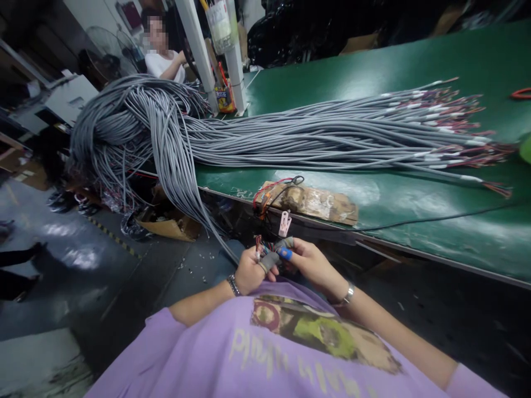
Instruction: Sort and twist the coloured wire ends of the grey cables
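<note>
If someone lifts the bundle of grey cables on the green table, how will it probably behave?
The bundle of grey cables is probably floppy, since part droops over the edge of the green table. It may be heavy, with so many cables together. The thin, splayed wires at one end might snag.

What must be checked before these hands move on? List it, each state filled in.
1. Left hand holding the thin wires: ok.
2. Right hand at the same wires: ok.
3. Every wire end in sight: not ok, the hands cover some.
4. Gray cables wholly on the table: not ok, some hang over its edge.
5. Clip out of both hands: ok.
6. Wires undamaged: cannot tell, too small.
</note>
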Motion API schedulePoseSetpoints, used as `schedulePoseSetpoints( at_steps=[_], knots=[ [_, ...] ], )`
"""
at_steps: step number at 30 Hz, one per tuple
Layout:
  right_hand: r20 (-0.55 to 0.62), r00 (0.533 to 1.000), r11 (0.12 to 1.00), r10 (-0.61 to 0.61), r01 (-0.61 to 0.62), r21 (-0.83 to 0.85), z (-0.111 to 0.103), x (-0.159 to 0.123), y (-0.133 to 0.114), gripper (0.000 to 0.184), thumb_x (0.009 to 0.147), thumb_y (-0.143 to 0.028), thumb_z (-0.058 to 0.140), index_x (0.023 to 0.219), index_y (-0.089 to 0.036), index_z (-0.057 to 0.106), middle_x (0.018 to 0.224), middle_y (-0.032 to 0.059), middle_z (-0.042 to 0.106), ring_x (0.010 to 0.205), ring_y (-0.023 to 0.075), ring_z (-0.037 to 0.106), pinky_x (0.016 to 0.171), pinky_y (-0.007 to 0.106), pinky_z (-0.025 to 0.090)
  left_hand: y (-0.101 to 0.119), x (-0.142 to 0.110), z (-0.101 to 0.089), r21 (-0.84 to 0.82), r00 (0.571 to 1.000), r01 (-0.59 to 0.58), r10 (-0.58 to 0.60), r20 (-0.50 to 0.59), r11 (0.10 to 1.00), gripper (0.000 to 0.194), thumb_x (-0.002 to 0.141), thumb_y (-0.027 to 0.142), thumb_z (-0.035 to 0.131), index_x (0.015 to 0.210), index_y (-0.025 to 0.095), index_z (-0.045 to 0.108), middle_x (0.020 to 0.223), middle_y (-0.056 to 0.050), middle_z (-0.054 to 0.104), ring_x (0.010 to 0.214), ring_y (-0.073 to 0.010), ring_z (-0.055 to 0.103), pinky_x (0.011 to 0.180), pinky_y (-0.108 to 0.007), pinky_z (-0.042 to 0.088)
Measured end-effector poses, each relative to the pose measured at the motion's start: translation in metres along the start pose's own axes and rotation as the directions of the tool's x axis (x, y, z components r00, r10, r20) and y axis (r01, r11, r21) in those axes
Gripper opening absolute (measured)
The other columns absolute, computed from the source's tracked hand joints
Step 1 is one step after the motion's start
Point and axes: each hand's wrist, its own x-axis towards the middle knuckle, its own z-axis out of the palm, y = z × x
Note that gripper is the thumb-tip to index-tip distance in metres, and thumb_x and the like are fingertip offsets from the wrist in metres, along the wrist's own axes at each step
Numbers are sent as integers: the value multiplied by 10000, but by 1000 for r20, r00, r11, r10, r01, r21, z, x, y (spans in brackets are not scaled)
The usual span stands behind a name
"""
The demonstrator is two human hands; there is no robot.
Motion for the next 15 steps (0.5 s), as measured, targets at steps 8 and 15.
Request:
schedulePoseSetpoints(
  at_steps=[8,15],
  knots=[
    [-7,996,986,94,-92,140,4,0,1,356,582,-483,817,672,-188,639,492,-54,524,448,79,414,440,234,325,-4,3,0,-27,998,-17,16,-62,999,559,592,712,671,611,175,516,484,-4,601,352,-86,514,342,-181,298],
    [-132,975,906,177,-109,410,-4,12,0,387,521,-477,855,656,-200,621,584,-42,558,488,72,418,445,203,377,-1,1,1,-159,995,-13,-2,-95,987,576,559,716,696,660,169,546,474,12,595,321,-75,487,320,-174,256]
  ],
)
